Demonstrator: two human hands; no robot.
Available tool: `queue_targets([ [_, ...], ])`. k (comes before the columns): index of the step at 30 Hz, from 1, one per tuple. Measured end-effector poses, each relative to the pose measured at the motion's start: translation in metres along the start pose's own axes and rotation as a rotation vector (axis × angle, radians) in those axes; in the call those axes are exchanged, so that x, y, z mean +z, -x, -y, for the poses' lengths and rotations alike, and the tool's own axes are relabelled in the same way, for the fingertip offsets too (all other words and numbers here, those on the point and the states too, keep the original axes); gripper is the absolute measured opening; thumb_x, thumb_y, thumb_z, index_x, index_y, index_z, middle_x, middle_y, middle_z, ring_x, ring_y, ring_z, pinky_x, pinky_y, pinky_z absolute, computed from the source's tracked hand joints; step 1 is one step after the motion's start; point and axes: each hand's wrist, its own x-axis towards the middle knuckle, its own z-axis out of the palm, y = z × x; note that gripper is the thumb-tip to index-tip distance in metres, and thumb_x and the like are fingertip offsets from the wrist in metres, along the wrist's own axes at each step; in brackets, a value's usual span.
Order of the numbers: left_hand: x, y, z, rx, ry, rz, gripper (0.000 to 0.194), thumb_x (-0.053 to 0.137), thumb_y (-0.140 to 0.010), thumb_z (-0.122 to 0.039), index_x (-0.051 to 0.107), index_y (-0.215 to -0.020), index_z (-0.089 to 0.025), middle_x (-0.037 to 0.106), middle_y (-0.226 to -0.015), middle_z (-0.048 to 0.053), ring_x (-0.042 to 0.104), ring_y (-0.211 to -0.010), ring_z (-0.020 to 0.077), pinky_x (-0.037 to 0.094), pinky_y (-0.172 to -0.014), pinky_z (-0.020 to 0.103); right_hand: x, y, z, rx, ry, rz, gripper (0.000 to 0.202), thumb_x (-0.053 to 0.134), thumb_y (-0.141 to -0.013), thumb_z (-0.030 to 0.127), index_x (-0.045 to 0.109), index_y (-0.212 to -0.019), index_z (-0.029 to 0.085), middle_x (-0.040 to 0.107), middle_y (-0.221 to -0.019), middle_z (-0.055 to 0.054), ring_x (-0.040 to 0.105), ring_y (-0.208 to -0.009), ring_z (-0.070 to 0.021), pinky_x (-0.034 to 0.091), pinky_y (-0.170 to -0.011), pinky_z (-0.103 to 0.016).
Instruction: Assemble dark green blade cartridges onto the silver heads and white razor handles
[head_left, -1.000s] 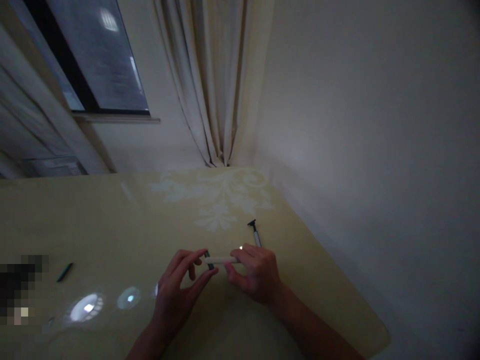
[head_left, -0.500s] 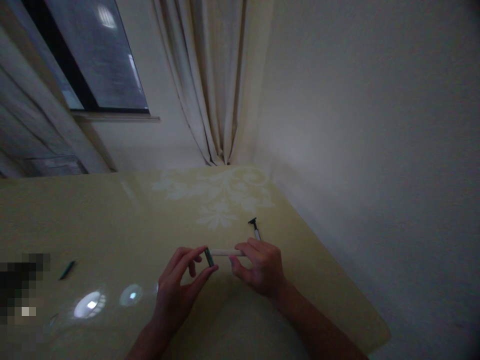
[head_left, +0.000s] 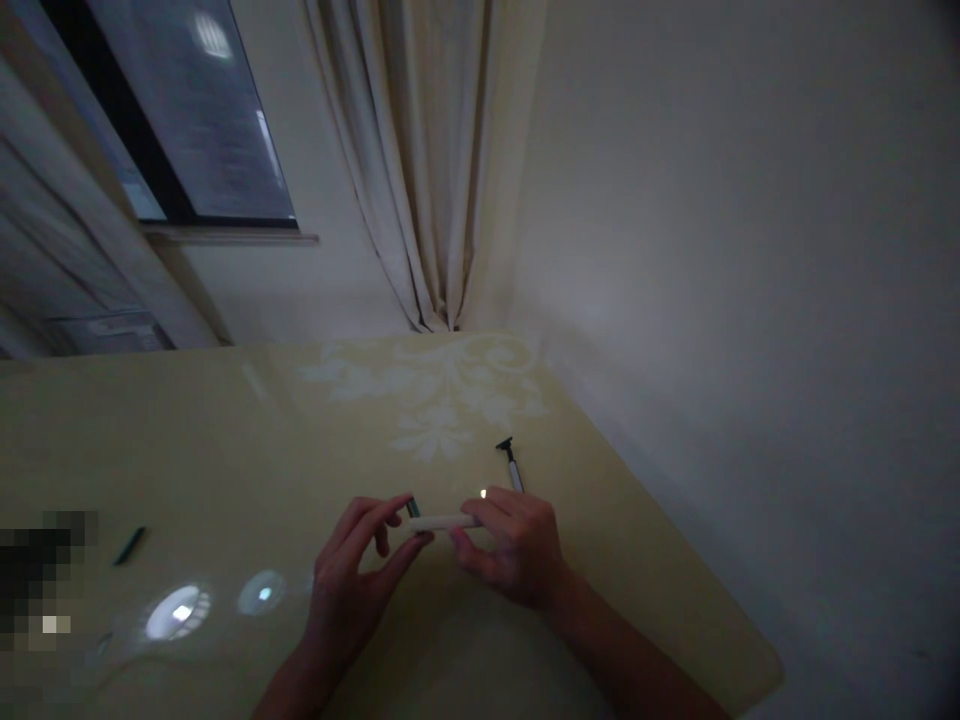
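My left hand point(head_left: 354, 572) pinches a small dark-green razor cartridge point(head_left: 412, 506) on end between thumb and fingertips. In my right hand point(head_left: 519, 545), thumb and fingers close around a slim pale stick point(head_left: 441, 522). The stick's free end lies across the front of the cartridge and covers its middle; whether the two touch, I cannot tell. Just beyond my right hand a razor point(head_left: 513, 470) with a black head and a grey handle rests on the table, its lower end hidden by the hand.
A glossy yellowish table point(head_left: 300, 450) with a pale floral pattern meets the wall point(head_left: 712, 300) on the right. A second dark-green strip point(head_left: 130, 546) lies at the left, near a blurred-out dark patch. Curtains point(head_left: 427, 150) and a window point(head_left: 195, 110) are behind.
The stick's tip has shifted slightly left and down, from beside the cartridge to across its front. My right hand has moved a little the same way; my left hand is nearly still.
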Motion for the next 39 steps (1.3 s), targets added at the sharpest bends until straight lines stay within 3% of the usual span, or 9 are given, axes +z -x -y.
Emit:
queue_targets([
  [11, 0.0, -0.001, 0.0, 0.01, -0.009, -0.012, 0.035, 0.078, -0.097, -0.042, 0.073, -0.126, -0.023, 0.064, -0.088, -0.001, 0.066, -0.066, 0.013, 0.059, -0.067, 0.026, 0.001, 0.0, 0.001, 0.046, -0.034, 0.002, 0.045, 0.051, -0.107, 0.05, 0.076, -0.084, 0.02, 0.07, -0.071, -0.003, 0.063, -0.062, -0.0168, 0.038, -0.059, -0.03],
  [15, 0.0, -0.001, 0.005, 0.008, -0.014, -0.006, 0.032, 0.075, -0.099, -0.042, 0.073, -0.125, -0.023, 0.064, -0.088, -0.001, 0.066, -0.067, 0.0133, 0.059, -0.067, 0.026, -0.001, -0.002, -0.003, 0.031, -0.158, 0.02, 0.047, 0.051, -0.106, 0.055, 0.078, -0.088, 0.021, 0.071, -0.072, -0.003, 0.062, -0.063, -0.0166, 0.04, -0.061, -0.029],
  [19, 0.002, 0.0, 0.011, -0.032, -0.002, -0.006, 0.036, 0.08, -0.094, -0.045, 0.074, -0.123, -0.023, 0.063, -0.088, -0.001, 0.065, -0.068, 0.0143, 0.059, -0.067, 0.027, -0.012, -0.013, -0.037, 0.36, -0.196, -0.093, 0.056, 0.043, -0.109, 0.057, 0.073, -0.079, 0.02, 0.067, -0.069, -0.004, 0.058, -0.062, -0.0173, 0.04, -0.062, -0.029],
  [23, 0.008, 0.002, 0.012, -0.124, 0.043, 0.094, 0.037, 0.08, -0.093, -0.047, 0.073, -0.122, -0.024, 0.066, -0.091, 0.001, 0.061, -0.067, 0.0143, 0.057, -0.066, 0.028, -0.018, -0.019, -0.088, 0.506, -0.171, -0.106, 0.045, 0.044, -0.11, 0.05, 0.075, -0.099, 0.02, 0.073, -0.075, -0.004, 0.063, -0.064, -0.0186, 0.039, -0.061, -0.028],
  [28, 0.029, -0.003, -0.003, -0.184, 0.112, 0.369, 0.028, 0.078, -0.093, -0.046, 0.076, -0.11, -0.024, 0.073, -0.087, 0.001, 0.068, -0.066, 0.0162, 0.058, -0.061, 0.028, -0.007, -0.014, -0.125, 0.566, -0.13, -0.062, 0.036, 0.051, -0.105, 0.043, 0.075, -0.093, 0.018, 0.075, -0.081, -0.006, 0.065, -0.071, -0.0196, 0.043, -0.066, -0.029],
  [32, 0.056, -0.025, -0.011, -0.165, 0.069, 0.476, 0.031, 0.085, -0.085, -0.04, 0.078, -0.111, -0.025, 0.077, -0.091, 0.002, 0.072, -0.075, 0.0192, 0.059, -0.069, 0.031, 0.003, -0.01, -0.136, 0.619, -0.111, 0.007, 0.03, 0.057, -0.105, 0.036, 0.077, -0.093, 0.016, 0.076, -0.084, -0.006, 0.07, -0.076, -0.0196, 0.05, -0.069, -0.029],
  [34, 0.072, -0.041, -0.008, -0.188, -0.001, 0.501, 0.031, 0.086, -0.085, -0.038, 0.078, -0.111, -0.023, 0.078, -0.095, 0.004, 0.073, -0.086, 0.0227, 0.061, -0.08, 0.037, 0.004, -0.009, -0.14, 0.646, -0.101, 0.062, 0.025, 0.062, -0.106, 0.034, 0.076, -0.1, 0.015, 0.076, -0.092, -0.006, 0.072, -0.081, -0.0198, 0.056, -0.075, -0.032],
  [37, 0.095, -0.063, 0.003, -0.247, -0.124, 0.563, 0.03, 0.085, -0.089, -0.04, 0.077, -0.108, -0.017, 0.078, -0.101, 0.007, 0.073, -0.097, 0.0264, 0.061, -0.091, 0.045, 0.005, -0.007, -0.144, 0.679, -0.082, 0.149, 0.025, 0.068, -0.107, 0.036, 0.071, -0.122, 0.017, 0.073, -0.12, -0.009, 0.073, -0.1, -0.0229, 0.063, -0.089, -0.042],
  [39, 0.109, -0.072, 0.01, -0.286, -0.197, 0.607, 0.032, 0.074, -0.1, -0.038, 0.071, -0.124, -0.017, 0.074, -0.124, 0.01, 0.073, -0.107, 0.0262, 0.062, -0.094, 0.048, 0.005, -0.007, -0.146, 0.7, -0.068, 0.197, 0.031, 0.069, -0.107, 0.037, 0.067, -0.132, 0.02, 0.068, -0.133, -0.01, 0.071, -0.111, -0.0255, 0.063, -0.094, -0.045],
])
